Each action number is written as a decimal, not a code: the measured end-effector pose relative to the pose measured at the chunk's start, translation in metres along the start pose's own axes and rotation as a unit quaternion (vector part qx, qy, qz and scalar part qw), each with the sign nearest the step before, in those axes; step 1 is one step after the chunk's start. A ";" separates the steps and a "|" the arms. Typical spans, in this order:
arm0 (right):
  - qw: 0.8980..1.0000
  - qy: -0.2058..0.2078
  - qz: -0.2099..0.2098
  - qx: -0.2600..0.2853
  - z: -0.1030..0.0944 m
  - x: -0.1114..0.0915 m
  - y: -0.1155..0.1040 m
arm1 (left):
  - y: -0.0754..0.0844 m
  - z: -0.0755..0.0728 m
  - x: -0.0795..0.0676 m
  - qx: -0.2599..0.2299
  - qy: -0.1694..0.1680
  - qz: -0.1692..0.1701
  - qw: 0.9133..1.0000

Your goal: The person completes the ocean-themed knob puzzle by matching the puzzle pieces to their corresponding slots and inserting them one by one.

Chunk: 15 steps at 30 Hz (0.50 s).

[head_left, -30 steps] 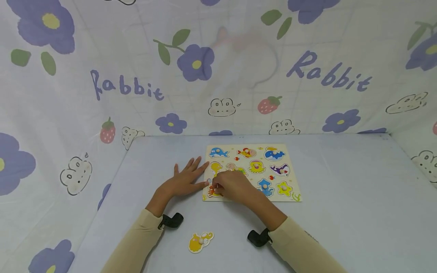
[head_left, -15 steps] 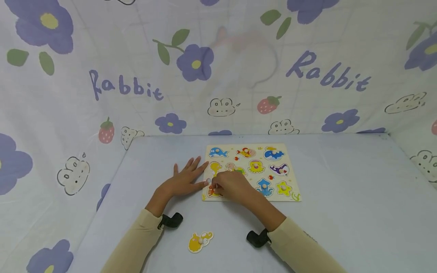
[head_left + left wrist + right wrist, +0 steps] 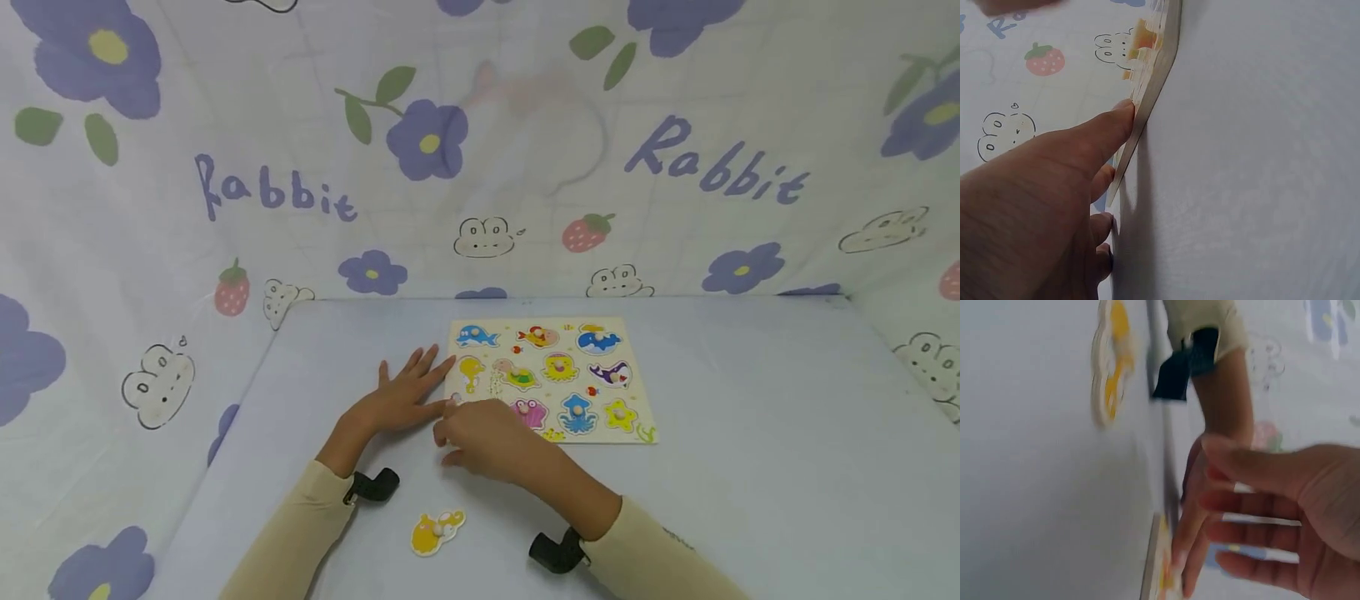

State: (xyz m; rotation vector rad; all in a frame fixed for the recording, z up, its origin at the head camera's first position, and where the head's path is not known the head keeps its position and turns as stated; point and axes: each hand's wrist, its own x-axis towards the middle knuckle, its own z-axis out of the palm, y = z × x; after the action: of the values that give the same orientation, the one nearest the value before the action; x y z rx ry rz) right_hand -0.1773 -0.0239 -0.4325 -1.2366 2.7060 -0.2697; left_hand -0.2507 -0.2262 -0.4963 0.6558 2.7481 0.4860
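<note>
In the head view, a wooden peg puzzle board (image 3: 628, 346) with sea-animal pieces lies on the table. My left hand (image 3: 397, 400) lies flat with spread fingers at its left edge; in the left wrist view the left thumb (image 3: 1107, 128) touches that edge. My right hand (image 3: 487, 437) hovers over the board's lower left corner, hiding part of it. In the right wrist view the right hand (image 3: 1325, 512) has loosely bent fingers and holds nothing. A yellow seahorse-like puzzle piece (image 3: 426, 537) with a round knob lies on the table nearer to me, below the right hand.
A pale cloth covers the table (image 3: 750, 417). A curtain (image 3: 300, 242) printed with flowers and rabbits hangs behind and at the sides. A black wrist camera (image 3: 378, 485) sits at the left cuff, another camera (image 3: 555, 552) at the right.
My right hand has lifted from the crab piece at the board's lower left and drawn back toward me, uncovering the turtle and pink shell pieces. The left hand stays in place.
</note>
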 end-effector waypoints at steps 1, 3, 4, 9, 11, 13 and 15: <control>1.000 -0.016 -0.022 0.012 0.000 -0.002 -0.006 | 0.000 0.000 0.000 0.000 0.000 0.000 1.000; 0.996 -0.051 -0.064 0.020 0.002 -0.004 -0.018 | 0.000 -0.001 0.001 -0.001 0.002 0.001 1.000; 0.994 -0.065 -0.079 0.023 0.005 -0.004 -0.023 | 0.000 -0.001 0.001 -0.002 0.003 0.000 1.000; 0.987 -0.109 -0.117 0.019 0.020 -0.006 -0.039 | -0.001 0.001 0.002 0.001 0.004 -0.002 1.000; 0.986 -0.115 -0.119 0.027 0.022 -0.007 -0.041 | -0.001 0.002 0.002 0.000 0.002 -0.004 1.000; 0.985 -0.118 -0.119 0.035 0.022 -0.009 -0.040 | 0.000 0.002 0.001 -0.002 0.000 -0.005 1.000; 0.985 -0.123 -0.115 0.044 0.022 -0.010 -0.040 | 0.001 0.001 0.000 -0.002 0.000 -0.007 1.000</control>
State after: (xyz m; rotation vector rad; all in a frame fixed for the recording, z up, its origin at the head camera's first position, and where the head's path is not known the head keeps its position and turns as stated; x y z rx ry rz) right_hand -0.1372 -0.0440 -0.4440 -1.4512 2.3227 -0.2438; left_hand -0.2497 -0.2247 -0.4969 0.6348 2.7490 0.4897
